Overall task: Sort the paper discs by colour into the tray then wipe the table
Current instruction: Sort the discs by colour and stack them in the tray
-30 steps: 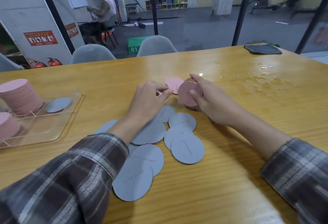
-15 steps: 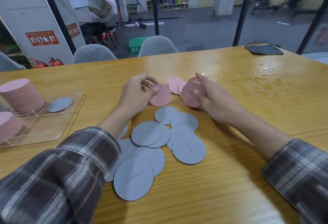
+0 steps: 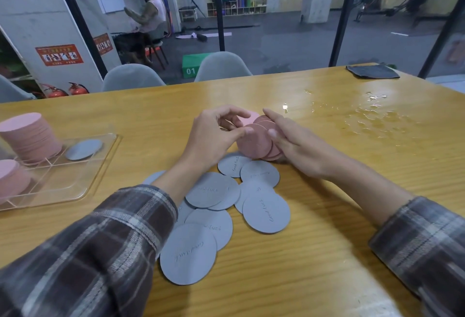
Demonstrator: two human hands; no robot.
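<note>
My right hand (image 3: pixel 289 145) holds a stack of pink discs (image 3: pixel 256 143) on edge at the table's middle. My left hand (image 3: pixel 214 135) pinches the front pink disc of that stack with thumb and fingers. Another pink disc (image 3: pixel 247 118) lies flat just behind the hands. Several grey discs (image 3: pixel 214 191) with writing lie scattered on the table in front of the hands, partly under my left forearm. A clear tray (image 3: pixel 83 186) at the left holds a tall pink stack (image 3: pixel 27 135), a lower pink stack (image 3: pixel 10 176) and one grey disc (image 3: pixel 84 149).
Water is spilled on the table (image 3: pixel 327 241) at the right (image 3: pixel 372 120). A dark cloth (image 3: pixel 372 71) lies at the far right corner. Grey chairs (image 3: pixel 221 66) stand behind the far edge. A person sits beyond the glass.
My left hand picked a pink disc off the table and brought it right against the stack in my right hand. The stack has grown.
</note>
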